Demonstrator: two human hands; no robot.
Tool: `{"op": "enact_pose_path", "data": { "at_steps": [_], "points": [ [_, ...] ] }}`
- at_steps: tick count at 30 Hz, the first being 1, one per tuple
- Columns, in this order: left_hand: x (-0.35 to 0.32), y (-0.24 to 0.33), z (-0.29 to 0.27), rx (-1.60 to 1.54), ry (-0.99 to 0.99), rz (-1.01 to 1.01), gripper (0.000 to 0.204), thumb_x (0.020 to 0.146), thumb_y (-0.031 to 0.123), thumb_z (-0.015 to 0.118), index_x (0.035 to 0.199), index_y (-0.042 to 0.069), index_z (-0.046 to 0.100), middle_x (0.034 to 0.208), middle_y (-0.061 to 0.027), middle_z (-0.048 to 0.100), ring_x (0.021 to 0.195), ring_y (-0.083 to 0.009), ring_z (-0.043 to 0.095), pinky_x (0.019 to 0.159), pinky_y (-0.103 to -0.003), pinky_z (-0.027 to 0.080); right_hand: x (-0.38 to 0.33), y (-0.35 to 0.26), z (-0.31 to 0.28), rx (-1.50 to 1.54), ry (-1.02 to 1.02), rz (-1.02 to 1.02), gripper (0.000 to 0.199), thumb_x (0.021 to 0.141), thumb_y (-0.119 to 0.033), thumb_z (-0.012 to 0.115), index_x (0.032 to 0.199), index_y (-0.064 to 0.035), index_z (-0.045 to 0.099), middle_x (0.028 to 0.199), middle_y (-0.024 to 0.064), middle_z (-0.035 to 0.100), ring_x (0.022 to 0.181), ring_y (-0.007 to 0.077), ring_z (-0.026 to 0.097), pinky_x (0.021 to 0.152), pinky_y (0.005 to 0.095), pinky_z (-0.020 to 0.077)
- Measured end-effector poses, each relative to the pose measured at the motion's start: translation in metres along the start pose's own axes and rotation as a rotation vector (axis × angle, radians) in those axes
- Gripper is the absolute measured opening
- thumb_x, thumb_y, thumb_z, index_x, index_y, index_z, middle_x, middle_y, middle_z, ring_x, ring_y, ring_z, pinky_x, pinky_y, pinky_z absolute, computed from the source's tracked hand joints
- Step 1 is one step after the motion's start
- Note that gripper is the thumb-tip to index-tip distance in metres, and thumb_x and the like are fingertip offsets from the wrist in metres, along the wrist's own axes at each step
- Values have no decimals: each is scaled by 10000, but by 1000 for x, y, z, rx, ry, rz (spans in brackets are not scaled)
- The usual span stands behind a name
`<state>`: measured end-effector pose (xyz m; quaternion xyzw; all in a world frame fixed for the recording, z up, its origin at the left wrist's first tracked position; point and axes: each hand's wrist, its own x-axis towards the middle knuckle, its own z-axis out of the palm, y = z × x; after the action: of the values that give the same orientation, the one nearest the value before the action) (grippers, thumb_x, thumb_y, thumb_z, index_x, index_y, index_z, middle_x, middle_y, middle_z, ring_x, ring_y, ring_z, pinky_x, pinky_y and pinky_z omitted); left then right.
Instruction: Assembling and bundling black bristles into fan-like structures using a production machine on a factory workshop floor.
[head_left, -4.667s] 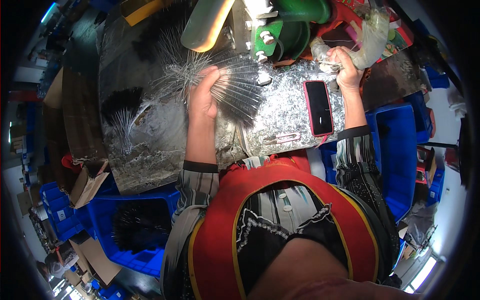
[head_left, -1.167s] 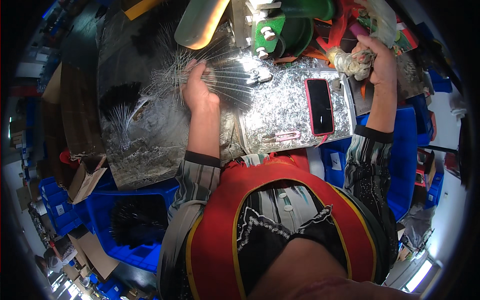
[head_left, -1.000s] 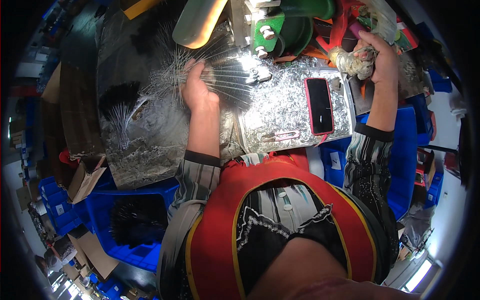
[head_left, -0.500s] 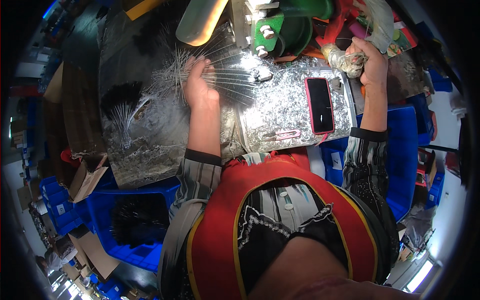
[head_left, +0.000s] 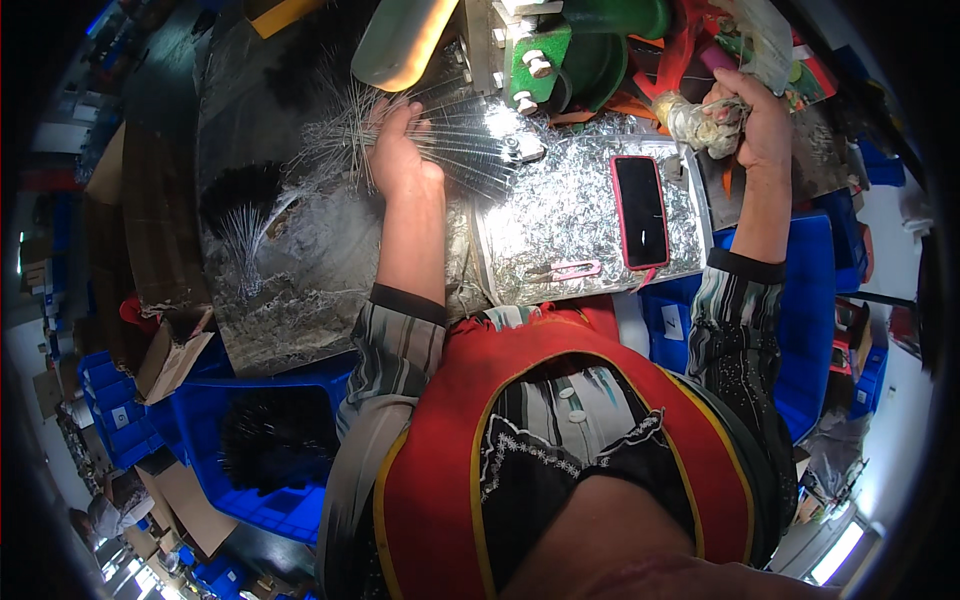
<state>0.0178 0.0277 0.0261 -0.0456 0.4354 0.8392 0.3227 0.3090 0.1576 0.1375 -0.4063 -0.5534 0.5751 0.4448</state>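
My left hand (head_left: 400,160) is closed around a fanned bundle of thin wire brushes (head_left: 465,150). Their silvery stems spread to both sides, and a greyish haze like fine bristles shows between those on the right. My right hand (head_left: 762,125) grips the end of a lumpy whitish wrapped handle (head_left: 690,122) at the upper right; its fingertips are partly hidden. Between my hands stands a green machine part (head_left: 538,65) with pale bolts. Beneath it lies a metal tray (head_left: 560,215) strewn with shiny wire scraps.
A phone in a red case (head_left: 640,212) and small pink-handled snips (head_left: 568,270) lie on the tray. A lit lamp (head_left: 405,45) hangs above my left hand. Black-bristled brushes (head_left: 243,240) rest on the table's left. Blue bins (head_left: 300,512) stand at both sides.
My right hand has moved a little right and away from me, with the wrapped handle shifting right too. My left hand has shifted slightly, still holding the wire brushes.
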Motion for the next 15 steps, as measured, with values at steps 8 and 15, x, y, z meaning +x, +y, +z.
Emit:
{"op": "enact_pose_path", "data": {
  "at_steps": [8, 15],
  "points": [
    [4, 2, -8, -13, -87, 14, 350, 706, -100, 550, 1037, -20, 474, 871, -133, 591, 754, -229, 600, 662, -306, 501, 7, 80, 8, 220, -60, -496, 67, 702, -6, 566, 642, 23, 556, 546, 78, 535, 526, 165, 531, 532, 274, 430],
    [4, 4, -23, -67, -121, 10, 345, 703, -70, 556, 1031, -31, 456, 867, -136, 586, 778, -215, 583, 707, -303, 456, -6, 23, 21, 54, 99, -122, 266, 740, -55, 528, 492, -45, 433, 463, 58, 413, 470, 167, 423, 557, 303, 390]
  ]
}}
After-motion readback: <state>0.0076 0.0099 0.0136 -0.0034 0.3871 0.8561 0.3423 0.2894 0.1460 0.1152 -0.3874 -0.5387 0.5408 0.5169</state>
